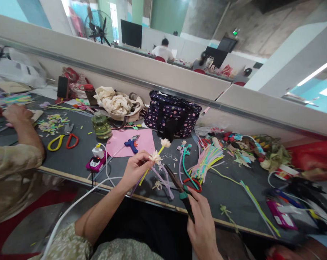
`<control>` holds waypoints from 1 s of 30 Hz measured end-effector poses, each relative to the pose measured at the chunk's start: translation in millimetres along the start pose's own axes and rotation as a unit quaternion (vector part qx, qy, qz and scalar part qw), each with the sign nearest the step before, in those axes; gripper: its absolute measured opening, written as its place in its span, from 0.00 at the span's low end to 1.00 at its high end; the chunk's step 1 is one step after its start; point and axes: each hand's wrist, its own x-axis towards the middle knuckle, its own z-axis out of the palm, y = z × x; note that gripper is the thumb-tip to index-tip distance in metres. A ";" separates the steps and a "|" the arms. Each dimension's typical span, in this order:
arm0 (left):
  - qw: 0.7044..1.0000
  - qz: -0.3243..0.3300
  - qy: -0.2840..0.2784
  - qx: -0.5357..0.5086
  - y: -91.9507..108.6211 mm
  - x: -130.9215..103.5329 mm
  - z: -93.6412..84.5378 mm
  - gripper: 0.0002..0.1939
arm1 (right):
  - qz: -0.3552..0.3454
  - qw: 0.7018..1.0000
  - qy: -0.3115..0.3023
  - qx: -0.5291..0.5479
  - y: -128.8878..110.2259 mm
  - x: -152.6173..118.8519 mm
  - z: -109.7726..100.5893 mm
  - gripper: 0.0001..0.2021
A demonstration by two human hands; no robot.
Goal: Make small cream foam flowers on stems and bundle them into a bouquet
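My left hand [138, 168] is closed in a pinch on a cream pipe-cleaner flower [155, 157] at table height. A second cream fluffy head [165, 143] on a yellow stem rises just beyond it, and purple stems [166, 184] hang below. In my right hand [203, 220] are long-nosed pliers [183, 195] with green and black handles. Their dark jaws point up and left, close to the flower but apart from it. Red-handled scissors [197, 184] lie partly behind the pliers. Small cream clippings are scattered around.
A pink sheet [116, 142] bears a blue glue gun [132, 143]. Pastel pipe cleaners [209, 160] lie bundled at right, near a dotted bag [171, 115]. A green bottle [101, 126], purple power strip [95, 163] and white cable stand left. A co-worker's arm [25, 130] rests at far left.
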 end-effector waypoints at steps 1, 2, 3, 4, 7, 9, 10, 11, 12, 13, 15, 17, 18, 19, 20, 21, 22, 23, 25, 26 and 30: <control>1.000 0.005 -0.005 0.009 1.3 -1.0 0.9 0.08 | -0.002 1.000 0.002 -0.001 -1.2 0.5 2.2 0.26; 1.000 0.009 -0.011 0.015 2.5 -1.9 1.5 0.07 | -0.003 1.000 0.005 -0.002 -2.1 1.1 4.0 0.26; 1.000 0.012 -0.016 0.017 3.5 -2.7 1.9 0.07 | -0.004 1.000 0.008 -0.002 -2.8 1.5 5.5 0.27; 1.000 0.015 -0.018 0.016 4.2 -3.4 2.2 0.07 | -0.005 1.000 0.009 -0.001 -3.3 1.9 6.5 0.27; 0.999 0.024 -0.015 0.015 5.4 -4.9 2.9 0.06 | -0.011 1.000 0.004 0.006 -4.1 2.2 7.2 0.28; 0.999 0.030 -0.014 0.023 6.5 -5.4 3.5 0.06 | -0.011 1.000 -0.001 0.010 -4.5 1.9 6.6 0.28; 0.999 0.033 -0.015 0.027 7.3 -5.5 4.0 0.06 | -0.010 1.000 -0.002 0.012 -4.7 1.8 6.4 0.28; 0.999 0.036 -0.016 0.031 8.2 -5.6 4.4 0.06 | -0.008 1.000 -0.001 0.012 -4.9 1.7 6.2 0.28; 0.999 0.038 -0.017 0.034 9.1 -5.6 4.8 0.06 | -0.007 1.000 -0.001 0.012 -5.0 1.6 6.1 0.27; 0.998 0.038 -0.017 0.036 10.0 -5.6 5.1 0.06 | -0.008 1.000 0.000 0.012 -5.0 1.7 6.0 0.27; 0.998 0.040 -0.015 0.040 11.0 -5.7 5.4 0.07 | -0.014 1.000 0.004 0.009 -5.0 1.7 5.9 0.27; 0.998 0.044 -0.014 0.043 10.9 -5.7 5.2 0.06 | -0.022 1.000 0.009 0.001 -5.0 1.5 5.3 0.27; 0.998 0.046 -0.013 0.044 10.4 -5.7 4.9 0.06 | -0.024 1.000 0.013 -0.005 -5.0 1.3 5.0 0.27; 0.998 0.046 -0.012 0.043 9.9 -5.8 4.7 0.06 | -0.025 0.999 0.017 -0.011 -5.0 1.0 4.6 0.26; 0.998 0.046 -0.011 0.042 9.3 -5.9 4.6 0.06 | -0.026 0.999 0.021 -0.018 -5.0 0.6 4.2 0.26; 0.998 0.046 -0.011 0.040 8.7 -6.0 4.6 0.05 | -0.028 0.999 0.024 -0.025 -5.0 0.4 3.9 0.26; 0.998 0.046 -0.010 0.039 8.3 -6.2 4.7 0.05 | -0.031 0.999 0.026 -0.030 -4.9 0.1 3.7 0.26; 0.998 0.048 -0.010 0.039 7.9 -6.4 4.8 0.05 | -0.035 0.998 0.026 -0.034 -4.8 -0.1 3.7 0.26; 0.997 0.055 -0.012 0.043 7.6 -7.0 5.3 0.05 | -0.041 0.998 0.021 -0.037 -4.5 -0.2 4.0 0.26; 0.997 0.059 -0.013 0.047 7.6 -7.3 5.5 0.05 | -0.041 0.998 0.018 -0.036 -4.3 -0.2 4.4 0.26; 0.995 0.073 -0.019 0.058 7.2 -8.3 4.7 0.05 | -0.032 0.999 0.006 -0.024 -4.5 0.9 4.4 0.26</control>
